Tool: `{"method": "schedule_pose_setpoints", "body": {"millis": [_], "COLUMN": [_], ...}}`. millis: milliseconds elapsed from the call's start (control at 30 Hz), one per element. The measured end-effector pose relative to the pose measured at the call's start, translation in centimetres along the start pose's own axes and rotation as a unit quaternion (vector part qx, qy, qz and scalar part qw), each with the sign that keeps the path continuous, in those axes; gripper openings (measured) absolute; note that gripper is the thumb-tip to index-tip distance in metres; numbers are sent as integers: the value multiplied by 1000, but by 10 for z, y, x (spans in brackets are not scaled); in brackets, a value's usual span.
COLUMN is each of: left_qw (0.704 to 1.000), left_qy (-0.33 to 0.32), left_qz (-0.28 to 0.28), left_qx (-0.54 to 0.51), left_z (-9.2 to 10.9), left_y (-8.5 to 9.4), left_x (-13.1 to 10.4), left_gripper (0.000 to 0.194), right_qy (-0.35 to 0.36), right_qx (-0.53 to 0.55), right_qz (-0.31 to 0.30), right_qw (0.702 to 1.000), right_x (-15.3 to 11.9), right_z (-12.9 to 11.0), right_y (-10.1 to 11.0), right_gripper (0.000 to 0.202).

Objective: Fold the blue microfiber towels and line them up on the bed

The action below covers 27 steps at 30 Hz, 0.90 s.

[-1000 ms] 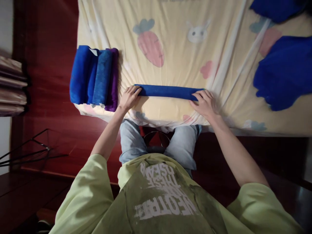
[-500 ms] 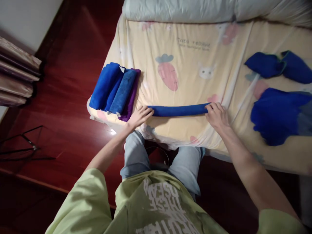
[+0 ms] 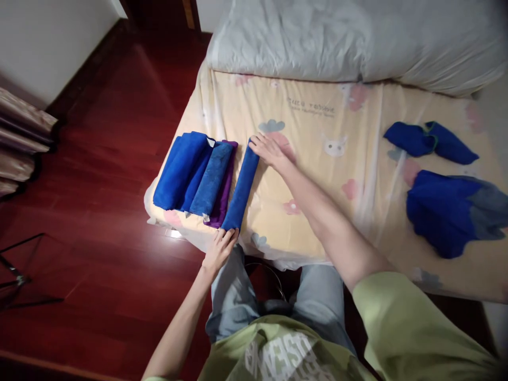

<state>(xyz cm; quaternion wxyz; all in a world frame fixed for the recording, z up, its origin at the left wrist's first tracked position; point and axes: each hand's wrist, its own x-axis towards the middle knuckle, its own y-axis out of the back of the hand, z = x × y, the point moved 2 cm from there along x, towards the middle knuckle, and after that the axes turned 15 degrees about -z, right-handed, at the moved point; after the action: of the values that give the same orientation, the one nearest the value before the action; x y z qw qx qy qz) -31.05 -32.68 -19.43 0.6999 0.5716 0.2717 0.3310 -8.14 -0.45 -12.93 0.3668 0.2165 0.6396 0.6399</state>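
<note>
One long, narrow, flattened roll of blue cloth (image 3: 244,185), held aslant above or upon a pale yellow bed sheet printed with carrots and rabbits (image 3: 317,233); whether its underside meets the sheet cannot be told. Left hand (image 3: 220,250): fingers closed over the roll's near end, at the bed's front edge. Right hand (image 3: 267,149): fingers closed around the far end, beside a printed carrot, forearm reaching across the sheet. Immediately left of the roll, a side-by-side row: one thick folded bright-blue cloth (image 3: 178,172), one medium-blue plush folded cloth with a small white tag (image 3: 212,177), one folded purple cloth (image 3: 224,197), the last lying nearest the roll. At the right of the bed, well apart: one crumpled blue cloth with green edging (image 3: 446,143); below it, one loosely spread bright-blue cloth (image 3: 436,214) with a grey piece adjoining on its right (image 3: 487,206). Along the far side of the bed, one bulky pale grey quilt (image 3: 317,39). At left, dark red glossy flooring (image 3: 107,174).
</note>
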Motion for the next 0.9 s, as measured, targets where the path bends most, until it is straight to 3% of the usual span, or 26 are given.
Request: {"method": "schedule_pose_setpoints", "body": {"millis": [100,233,367,467,567,667,800,900], "left_qw": [999,997,997,995,995,997,990,985], "left_qy": [41,67,74,93,94,23,-98,-141], "left_qz": [-19,-38,-11,-6,-17,-29,-43,-51], "left_qx": [-13,-18,-27,-34,-42,-65,-88,-89], "left_z": [-5,-4,-3,3,24,66,128,163], "left_y": [-6,-13,-11,-1,13,23,18,8], "left_x": [5,9,10,18,32,54,96,126], "left_gripper": [49,52,51,49,47,50,54,53], "right_qy": [-22,-48,-53,-37,-24,-52,-180,-311], "right_qx": [22,45,94,144,186,224,277,270], "right_qz": [0,-20,-49,-32,9,43,108,137], "right_qw": [1000,998,993,988,982,972,938,901], "right_x": [41,63,51,19,-38,-122,-255,-357], "right_z": [-17,-27,-24,-16,-7,3,33,66], "right_y": [2,-8,-26,-41,-58,-78,-107,-121], "right_gripper": [35,42,47,53,62,62,56,52]}}
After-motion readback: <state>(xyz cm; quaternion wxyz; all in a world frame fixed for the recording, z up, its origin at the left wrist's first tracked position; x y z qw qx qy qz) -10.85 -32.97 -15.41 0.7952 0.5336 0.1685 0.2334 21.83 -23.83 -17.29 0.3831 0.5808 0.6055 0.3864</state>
